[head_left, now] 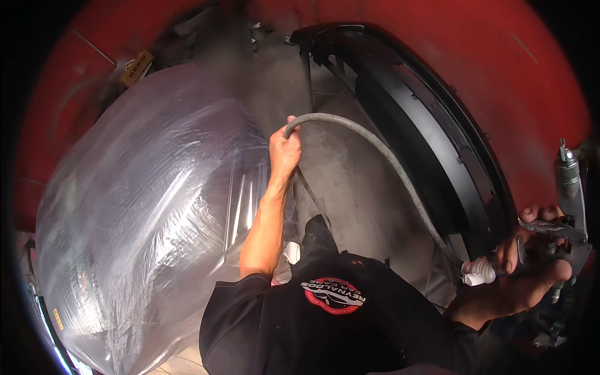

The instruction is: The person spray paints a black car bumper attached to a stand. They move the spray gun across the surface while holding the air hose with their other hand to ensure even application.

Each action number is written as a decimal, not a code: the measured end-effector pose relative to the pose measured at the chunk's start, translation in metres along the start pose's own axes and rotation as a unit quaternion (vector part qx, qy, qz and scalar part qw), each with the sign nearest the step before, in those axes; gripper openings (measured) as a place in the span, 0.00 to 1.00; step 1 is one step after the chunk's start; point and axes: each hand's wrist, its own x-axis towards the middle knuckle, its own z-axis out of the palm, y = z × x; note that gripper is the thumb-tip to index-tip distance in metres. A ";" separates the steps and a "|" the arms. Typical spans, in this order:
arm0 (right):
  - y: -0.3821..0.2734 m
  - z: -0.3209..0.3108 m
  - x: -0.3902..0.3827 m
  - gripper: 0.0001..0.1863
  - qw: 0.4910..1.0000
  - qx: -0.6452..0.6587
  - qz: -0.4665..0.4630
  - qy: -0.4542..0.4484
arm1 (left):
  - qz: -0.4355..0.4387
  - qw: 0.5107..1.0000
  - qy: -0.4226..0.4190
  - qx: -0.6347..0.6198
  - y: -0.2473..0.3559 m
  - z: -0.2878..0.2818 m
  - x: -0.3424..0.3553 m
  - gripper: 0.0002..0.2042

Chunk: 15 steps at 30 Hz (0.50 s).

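Note:
My left hand [285,152] is raised in front of me, its fingers wrapped round a grey air hose [392,159]. From there the hose arcs over to the right and down towards my right hand [528,287]. That hand grips a metal spray gun [570,178] at the far right, fingers around its handle and trigger area. Close to the hand, a whitish wrapped piece [480,272] sits at the hose's end. Ahead and to the right, a black car bumper [431,134] stands propped up, apart from both hands.
Clear plastic sheeting [150,206] drapes a large car-like shape on the left. Grey concrete floor [337,162] runs between it and the bumper. Red walls [450,31] curve around the back, and a brown cardboard box [137,67] lies at the back left.

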 end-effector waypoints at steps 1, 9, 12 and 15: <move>0.020 0.010 0.020 0.44 0.999 0.020 0.014 -0.031 | 0.028 0.999 0.026 0.004 0.004 -0.011 0.033 0.25; 0.155 0.136 0.190 0.40 0.975 -0.081 0.199 -0.061 | 0.145 0.985 0.003 0.091 0.033 -0.018 0.267 0.24; 0.201 0.167 0.228 0.37 0.968 -0.075 0.227 -0.075 | 0.199 0.974 0.060 0.090 0.054 -0.007 0.316 0.24; 0.252 0.212 0.275 0.36 0.962 -0.072 0.252 -0.074 | 0.241 0.960 0.109 0.094 0.071 -0.018 0.382 0.24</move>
